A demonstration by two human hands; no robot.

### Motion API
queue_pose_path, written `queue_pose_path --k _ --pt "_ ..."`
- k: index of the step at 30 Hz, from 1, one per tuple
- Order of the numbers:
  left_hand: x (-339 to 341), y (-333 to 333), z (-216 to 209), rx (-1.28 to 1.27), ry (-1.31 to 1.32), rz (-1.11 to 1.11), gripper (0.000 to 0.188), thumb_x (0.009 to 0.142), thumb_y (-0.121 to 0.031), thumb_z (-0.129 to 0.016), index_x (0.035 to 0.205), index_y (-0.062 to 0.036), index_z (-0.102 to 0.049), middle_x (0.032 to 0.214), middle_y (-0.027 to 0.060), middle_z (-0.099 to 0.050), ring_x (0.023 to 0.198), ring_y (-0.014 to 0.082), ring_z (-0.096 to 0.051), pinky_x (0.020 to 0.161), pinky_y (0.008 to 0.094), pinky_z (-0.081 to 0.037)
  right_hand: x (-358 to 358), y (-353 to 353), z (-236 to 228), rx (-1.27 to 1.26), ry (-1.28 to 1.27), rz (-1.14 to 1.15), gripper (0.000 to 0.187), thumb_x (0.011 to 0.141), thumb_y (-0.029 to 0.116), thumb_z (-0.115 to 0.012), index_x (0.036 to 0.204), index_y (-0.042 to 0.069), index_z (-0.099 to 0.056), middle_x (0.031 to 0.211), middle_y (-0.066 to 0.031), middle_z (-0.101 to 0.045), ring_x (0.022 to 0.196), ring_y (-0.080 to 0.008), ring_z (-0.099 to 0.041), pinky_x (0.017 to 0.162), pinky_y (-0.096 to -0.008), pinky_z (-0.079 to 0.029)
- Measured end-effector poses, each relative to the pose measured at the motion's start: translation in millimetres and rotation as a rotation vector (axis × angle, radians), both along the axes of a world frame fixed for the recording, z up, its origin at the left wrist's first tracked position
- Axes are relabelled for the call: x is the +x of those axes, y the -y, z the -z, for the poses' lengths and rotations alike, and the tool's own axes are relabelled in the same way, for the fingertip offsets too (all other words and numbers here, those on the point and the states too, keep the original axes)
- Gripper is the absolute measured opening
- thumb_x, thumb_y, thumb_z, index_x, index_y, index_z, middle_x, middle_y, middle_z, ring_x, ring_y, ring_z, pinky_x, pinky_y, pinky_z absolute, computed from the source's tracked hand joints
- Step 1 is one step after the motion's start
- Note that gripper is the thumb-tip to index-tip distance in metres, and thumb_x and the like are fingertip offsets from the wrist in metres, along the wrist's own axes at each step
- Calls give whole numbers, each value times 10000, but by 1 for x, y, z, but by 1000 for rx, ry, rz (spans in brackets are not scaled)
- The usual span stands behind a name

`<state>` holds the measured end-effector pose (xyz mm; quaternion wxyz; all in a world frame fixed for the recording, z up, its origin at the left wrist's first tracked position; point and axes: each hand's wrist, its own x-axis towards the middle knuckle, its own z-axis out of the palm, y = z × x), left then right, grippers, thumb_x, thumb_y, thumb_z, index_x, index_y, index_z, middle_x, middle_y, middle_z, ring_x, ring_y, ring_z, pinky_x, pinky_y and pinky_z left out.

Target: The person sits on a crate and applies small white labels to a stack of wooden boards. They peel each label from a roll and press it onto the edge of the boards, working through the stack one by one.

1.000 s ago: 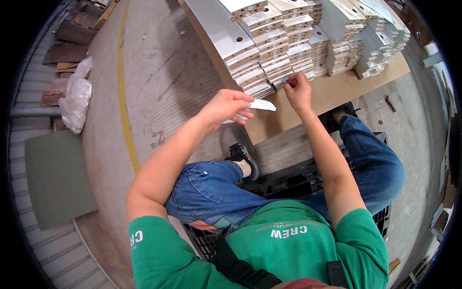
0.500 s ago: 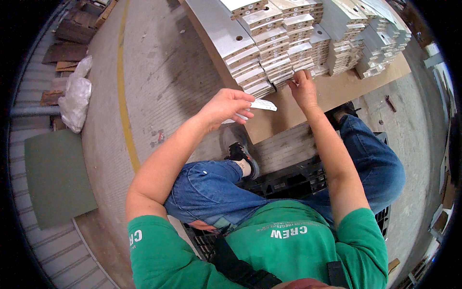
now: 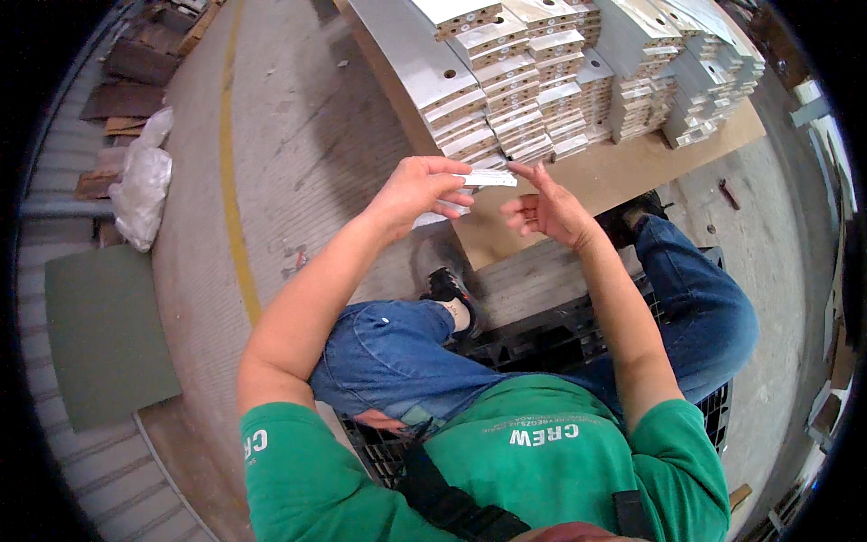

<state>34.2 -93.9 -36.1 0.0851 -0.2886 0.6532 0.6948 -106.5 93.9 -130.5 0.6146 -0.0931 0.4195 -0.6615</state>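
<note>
My left hand [image 3: 417, 193] pinches a narrow white label strip [image 3: 493, 178], whose printed end sticks out to the right past my fingertips. More white paper hangs below the same hand. My right hand [image 3: 558, 215] is open, fingers apart, close to the strip's right end; whether a fingertip touches it I cannot tell. Just beyond both hands rise stacks of white-faced boards [image 3: 510, 122], with brown edges drilled with holes. They stand on a brown sheet [image 3: 623, 177], whose near edge lies below my right hand.
I sit on a black plastic pallet [image 3: 533, 348]. A yellow line [image 3: 231, 181] runs along the floor at left, beside a clear plastic bag [image 3: 144, 185] and a green panel [image 3: 108, 334]. A small dark object [image 3: 729, 193] lies on the floor at right.
My right hand has drawn back from the front edge of the board stack toward the strip, and its fingers have opened. The left hand has risen slightly, still pinching the strip.
</note>
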Motion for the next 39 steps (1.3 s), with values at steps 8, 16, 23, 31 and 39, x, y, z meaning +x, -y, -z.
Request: queue_pose_path --k 8,16,23,31,39 --pt "5 -9 -9 -61 -186 34 277 864 -58 -548 1127 21 -583 1062 117 -625 878 187 -645 672 270 -529 4 19 -10 -154 126 242 416 966 353 -386 1165 8 -508 993 -98 -605 864 -186 -595 742 -312 -503" --pt "8 -17 1 -286 -210 361 288 827 -113 -600 1112 -95 -628 934 55 -653 839 130 -616 710 256 -501 0 17 -7 -147 120 286 307 946 282 -433 1020 23 -581 872 -89 -620 817 -183 -590 751 -305 -482" --pt "2 -40 14 69 -99 112 459 880 -444 -554 1114 -50 -562 839 63 -621 763 131 -590 633 238 -465 17 23 -33 -162 -46 233 318 924 302 -490 1008 25 -621 923 -51 -618 809 -153 -572 761 -288 -464" --pt "2 -38 19 64 -76 10 594 925 -532 -382 1043 14 -583 874 94 -635 690 127 -564 577 236 -438 16 17 -52 67 -737 174 256 894 254 -561 945 18 -646 823 -30 -632 755 -112 -574 702 -272 -473" --pt "-1 -38 20 -28 -81 -27 580 925 -544 -363 990 -10 -579 845 83 -626 704 137 -586 573 244 -432 30 14 -73 -141 -1623 248 130 743 91 -646 870 63 -640 845 -104 -616 815 -293 -588 686 -379 -492"
